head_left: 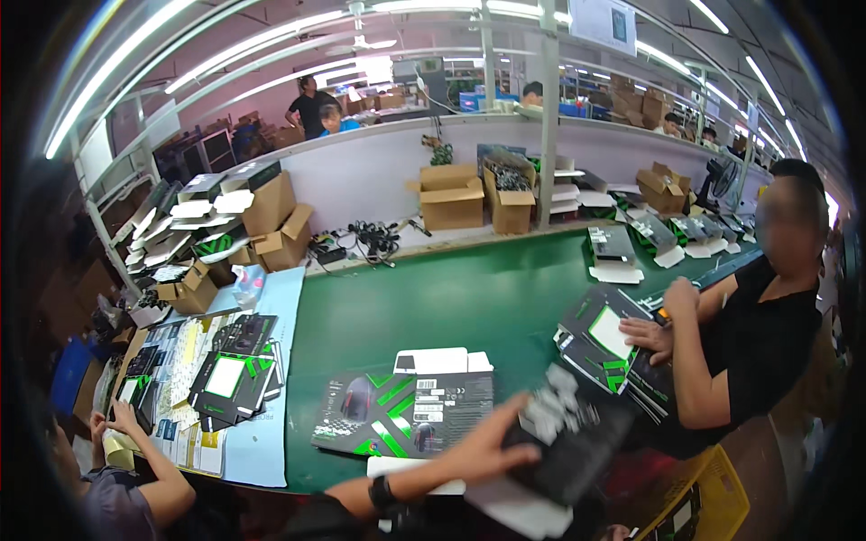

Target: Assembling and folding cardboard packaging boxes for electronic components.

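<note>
My left hand, with a dark band on its wrist, grips the edge of a black flat box. The box is tilted and somewhat blurred by motion, and a pale flap hangs open below it. What looks like my right hand shows only as a sliver at the lower edge, under the box; its fingers are mostly hidden. Left of the held box, a black and green printed box lies flat on the green table, with white flaps out at its far and near sides.
A co-worker at right rests a hand on stacked black and green boxes. Another person at left handles a box beside more flat packaging. Cartons, cables and open boxes line the back. A yellow crate stands lower right.
</note>
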Demonstrator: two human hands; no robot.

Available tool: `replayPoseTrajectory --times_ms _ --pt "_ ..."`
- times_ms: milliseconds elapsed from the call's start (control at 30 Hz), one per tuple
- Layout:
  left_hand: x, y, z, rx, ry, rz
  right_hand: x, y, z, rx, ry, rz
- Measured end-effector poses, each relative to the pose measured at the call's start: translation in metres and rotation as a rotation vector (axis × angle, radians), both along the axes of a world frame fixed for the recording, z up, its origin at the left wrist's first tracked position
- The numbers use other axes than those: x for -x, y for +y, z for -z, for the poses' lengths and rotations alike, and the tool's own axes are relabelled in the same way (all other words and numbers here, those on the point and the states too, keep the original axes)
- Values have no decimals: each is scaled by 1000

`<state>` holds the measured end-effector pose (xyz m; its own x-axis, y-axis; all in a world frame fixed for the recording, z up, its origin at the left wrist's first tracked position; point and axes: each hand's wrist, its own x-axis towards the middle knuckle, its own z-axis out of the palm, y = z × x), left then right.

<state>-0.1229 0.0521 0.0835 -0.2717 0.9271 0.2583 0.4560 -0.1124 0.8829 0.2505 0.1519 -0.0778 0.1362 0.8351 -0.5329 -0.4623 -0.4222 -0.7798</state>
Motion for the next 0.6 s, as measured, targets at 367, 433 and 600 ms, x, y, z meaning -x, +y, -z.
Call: replayPoseTrajectory --times_ms 367,433,600 --pt "162 -47 -32 939 559 -629 34 -48 -20 -129 -169 -588" --pt "173 -72 -16 1155 610 -401 16 -37 24 -117 -328 -735" --pt "167 -96 8 775 603 -624 23 -40 -3 -618 -1209 -1408"
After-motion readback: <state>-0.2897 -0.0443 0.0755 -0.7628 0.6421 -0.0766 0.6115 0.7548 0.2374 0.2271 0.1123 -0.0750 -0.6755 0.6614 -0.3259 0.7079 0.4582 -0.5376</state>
